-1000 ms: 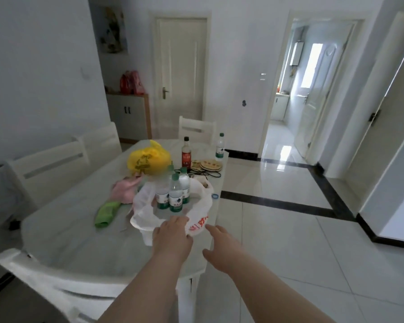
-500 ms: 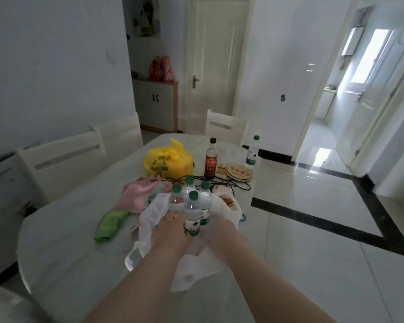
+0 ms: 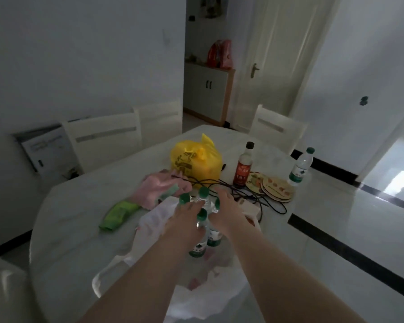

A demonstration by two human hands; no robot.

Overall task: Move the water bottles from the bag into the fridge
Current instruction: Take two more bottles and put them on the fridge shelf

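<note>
Your 4 bottles (image 3: 197, 245) stand upright, bunched in the white bag (image 3: 154, 220) near the counter's (image 3: 79, 206) right edge. Your L hand (image 3: 184, 217) sits on the bunch's left side; its fingers (image 3: 196, 206) are blurred, so can't tell if they're grasping. Your R hand (image 3: 226, 213) lies along the right side, fingers (image 3: 216, 193) straight, released. Behind: yellow bag (image 3: 195, 159), sauce bottle (image 3: 244, 169), lone bottle (image 3: 300, 167) at the far right edge. Pink cloth (image 3: 159, 185) & green cloth (image 3: 118, 212) lie left of the bag.

A second ago my left hand (image 3: 184, 220) and right hand (image 3: 226, 212) hung short of the white bag (image 3: 153, 221) at the near edge of the bench (image 3: 79, 217), and now I have stepped closer and both have reached into it, fingers (image 3: 196, 206) laid against the green-capped water bottles (image 3: 197, 247) from either side.
</note>
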